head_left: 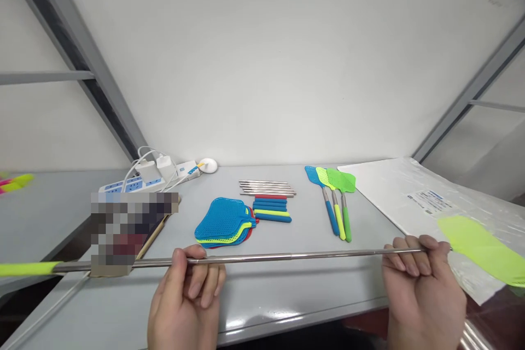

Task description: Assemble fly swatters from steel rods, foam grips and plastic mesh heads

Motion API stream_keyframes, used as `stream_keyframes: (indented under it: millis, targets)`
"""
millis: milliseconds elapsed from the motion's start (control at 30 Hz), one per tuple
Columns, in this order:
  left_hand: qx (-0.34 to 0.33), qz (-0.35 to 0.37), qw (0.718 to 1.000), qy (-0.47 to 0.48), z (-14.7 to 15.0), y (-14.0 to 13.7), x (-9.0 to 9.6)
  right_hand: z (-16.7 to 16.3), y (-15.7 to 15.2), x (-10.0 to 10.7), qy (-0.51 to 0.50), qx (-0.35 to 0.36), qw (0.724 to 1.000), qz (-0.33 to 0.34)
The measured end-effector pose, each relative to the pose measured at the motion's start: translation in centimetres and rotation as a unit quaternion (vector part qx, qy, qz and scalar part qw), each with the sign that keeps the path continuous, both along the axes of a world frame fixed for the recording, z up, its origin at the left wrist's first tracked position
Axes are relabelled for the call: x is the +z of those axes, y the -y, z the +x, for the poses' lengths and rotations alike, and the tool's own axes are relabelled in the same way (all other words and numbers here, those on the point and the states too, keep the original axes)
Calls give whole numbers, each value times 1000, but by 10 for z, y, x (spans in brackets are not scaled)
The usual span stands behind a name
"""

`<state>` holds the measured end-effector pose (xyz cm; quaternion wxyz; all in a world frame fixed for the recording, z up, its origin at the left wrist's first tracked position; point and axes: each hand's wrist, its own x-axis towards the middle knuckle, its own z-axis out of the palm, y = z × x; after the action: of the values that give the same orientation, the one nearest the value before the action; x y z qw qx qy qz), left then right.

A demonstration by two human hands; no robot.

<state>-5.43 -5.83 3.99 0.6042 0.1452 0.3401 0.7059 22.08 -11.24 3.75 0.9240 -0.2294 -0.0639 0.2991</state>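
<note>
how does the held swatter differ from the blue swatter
The held swatter is yellow-green at both ends; the blue swatter is blue. The held swatter is extended long; the blue swatter is much shorter. The left hand and right hand hold the held swatter up; the blue swatter lies on the table. Both have metal shafts.

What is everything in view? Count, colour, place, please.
Extended swatter: one, yellow, silver, front
Short swatters: three, blue, yellow, green, right
Swatter heads: several, blue, yellow, red, centre
Rods: several, silver, centre
Handles: several, blue, yellow, red, centre
Package: one, white, right
Power strip: one, white, blue, left
Chargers: two, white, left
Cables: several, white, left
Round object: one, white, left
Blurred object: one, colour unclear, left
Table: one, grey, below
Bars: several, grey, sides
Left hand, right hand: one each, on extended swatter
</note>
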Motion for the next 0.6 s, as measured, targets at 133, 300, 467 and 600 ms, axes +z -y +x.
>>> stream_keyframes:
  millis: [133, 300, 467, 600]
  targets:
    - [-26, -41, 999, 6, 34, 14, -9, -30, -10, -6, 52, 36, 997, -41]
    - [-232, -20, 973, -6, 72, 29, -22, -86, -13, -17, 165, 242, 953, -78]
    - [-18, -18, 1000, 0, 24, 9, -13, -58, -11, -13, 129, 104, 982, -95]
    - [38, 15, 999, -28, -11, 1, -5, -40, -12, -11, 106, 94, 984, -104]
